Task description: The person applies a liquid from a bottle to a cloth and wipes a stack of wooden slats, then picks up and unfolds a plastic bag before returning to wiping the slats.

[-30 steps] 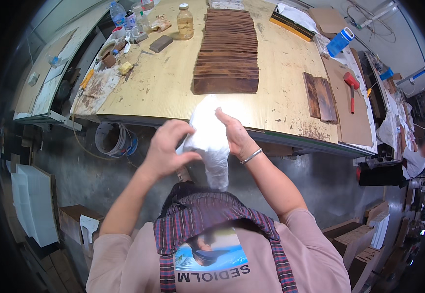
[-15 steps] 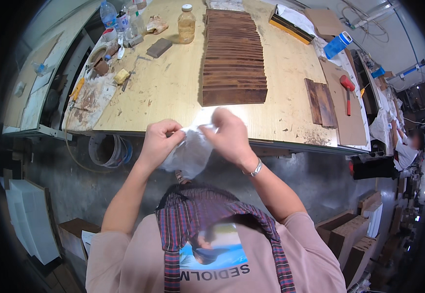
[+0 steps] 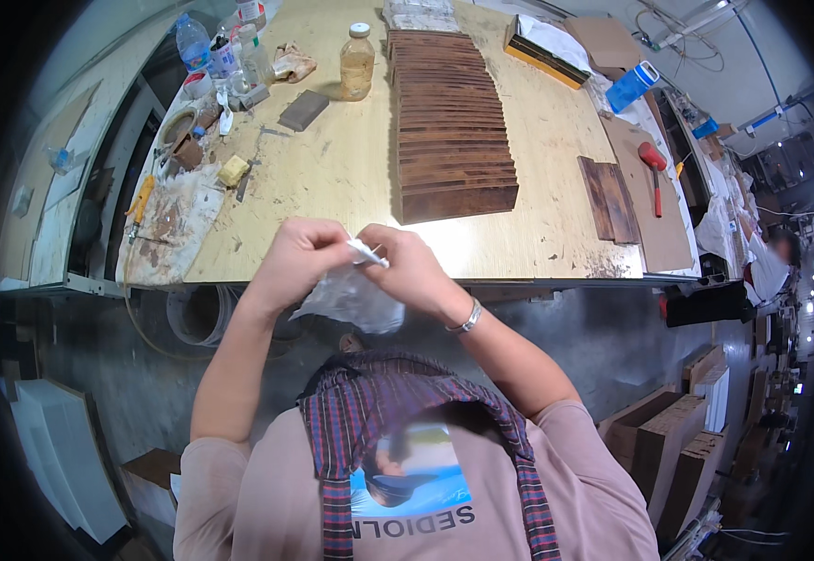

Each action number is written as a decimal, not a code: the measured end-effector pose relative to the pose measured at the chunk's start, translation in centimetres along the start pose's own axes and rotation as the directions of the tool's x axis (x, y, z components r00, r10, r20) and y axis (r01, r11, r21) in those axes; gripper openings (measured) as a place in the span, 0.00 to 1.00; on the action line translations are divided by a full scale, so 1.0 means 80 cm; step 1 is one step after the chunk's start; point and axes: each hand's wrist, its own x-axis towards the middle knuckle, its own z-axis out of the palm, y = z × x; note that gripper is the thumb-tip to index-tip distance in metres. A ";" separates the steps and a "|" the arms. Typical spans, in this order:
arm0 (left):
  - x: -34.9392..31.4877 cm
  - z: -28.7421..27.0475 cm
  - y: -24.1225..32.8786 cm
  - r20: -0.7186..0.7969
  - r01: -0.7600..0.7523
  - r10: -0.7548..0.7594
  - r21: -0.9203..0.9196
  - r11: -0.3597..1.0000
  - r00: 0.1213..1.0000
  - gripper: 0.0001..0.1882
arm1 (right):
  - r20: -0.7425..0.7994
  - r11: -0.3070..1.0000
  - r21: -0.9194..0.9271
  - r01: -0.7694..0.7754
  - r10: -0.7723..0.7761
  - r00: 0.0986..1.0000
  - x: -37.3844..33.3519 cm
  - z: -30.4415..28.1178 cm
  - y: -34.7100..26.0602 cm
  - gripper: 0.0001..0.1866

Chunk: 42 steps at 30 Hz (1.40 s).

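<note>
Just in front of the bench's near edge, a thin, see-through white plastic bag (image 3: 358, 301) hangs crumpled between my hands. My left hand (image 3: 300, 257) pinches the bunched upper edge of it. Close beside, almost touching, my right hand (image 3: 412, 273) grips the same edge with bent fingers. Whether the bag has an opening there is hard to see. Beyond my hands, a long row of dark brown stained wood strips (image 3: 458, 131) stands packed face to face on the workbench (image 3: 318, 178).
Left on the bench are a jar of amber liquid (image 3: 356, 65), a grey block (image 3: 304, 110), a yellow sponge (image 3: 233, 170), a stained cloth (image 3: 178, 215) and bottles. Two loose brown boards (image 3: 610, 198) and a red mallet (image 3: 653, 168) lie right. A bucket (image 3: 199, 313) stands below.
My right hand has moved down and left, closer to my left hand. Both hands now bunch the bag's upper edge together. The view has shifted slightly.
</note>
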 end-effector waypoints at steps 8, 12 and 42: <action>0.000 -0.029 -0.009 0.008 0.113 -0.132 -0.570 0.814 0.991 0.08 | 0.153 0.991 0.092 0.097 -0.110 0.982 0.033 -0.017 -0.018 0.17; 0.003 -0.054 -0.018 0.137 0.197 -0.146 -0.530 0.825 0.980 0.06 | 0.276 0.983 0.178 -0.044 -0.007 0.961 0.056 -0.006 -0.027 0.11; 0.034 -0.019 -0.041 -0.042 0.066 -0.080 -0.258 0.964 0.996 0.06 | 0.524 0.945 0.298 -0.133 -0.045 0.850 0.101 -0.040 0.009 0.10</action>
